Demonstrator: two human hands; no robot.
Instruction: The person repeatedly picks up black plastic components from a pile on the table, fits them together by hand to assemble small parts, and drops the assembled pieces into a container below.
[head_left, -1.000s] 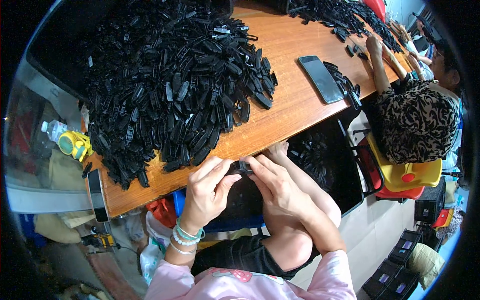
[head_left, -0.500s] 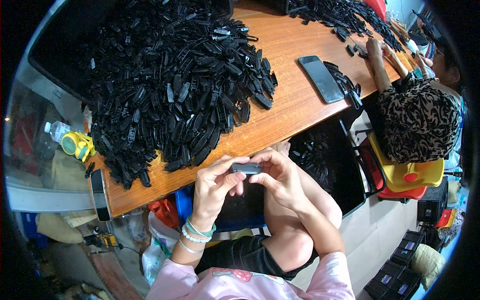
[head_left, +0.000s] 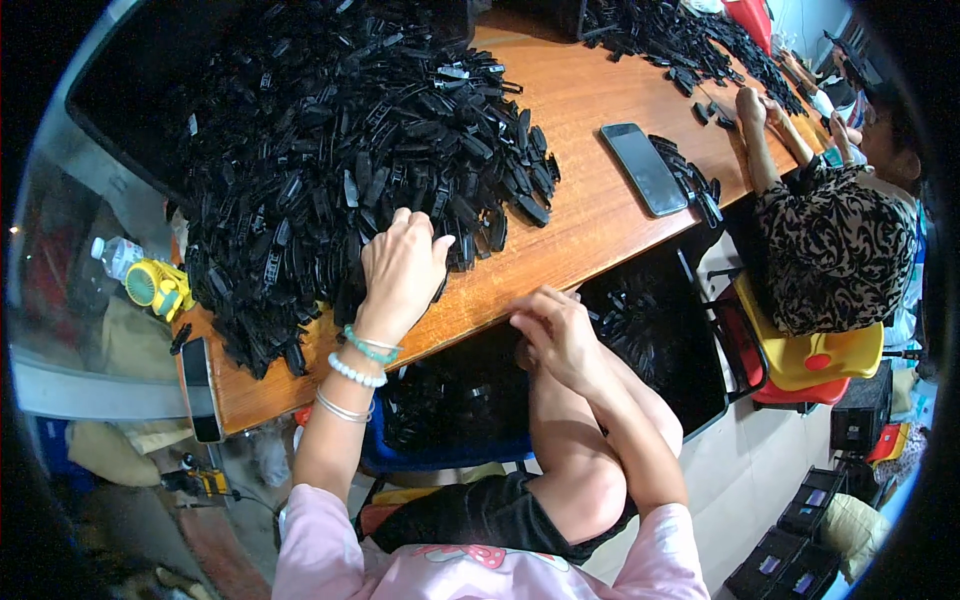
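Observation:
My left hand [head_left: 402,262], with beaded bracelets at the wrist, reaches into the near side of a big heap of small, long black plastic pieces [head_left: 290,170]. Its fingers bend down onto the pieces, and the fingertips are hidden; the thumb sticks out to the right. Over my lap, just off the table's edge, hovers my right hand [head_left: 562,335]. Its fingers are loosely curved and apart from the thumb, with nothing visible between them. Below the table edge, a blue bin [head_left: 375,440] holds more black pieces.
A phone [head_left: 645,170] lies on the wooden table [head_left: 575,90] beside a small group of black pieces. Another phone [head_left: 200,390] and a yellow fan [head_left: 155,288] are at the left end. A black crate [head_left: 700,360] stands right of my legs. A co-worker [head_left: 840,240] sits at right.
My hands have parted from the dark oblong piece they held together, which no longer shows in them. The left hand has moved forward to the heap; the right stays over my lap, its fingers loosened.

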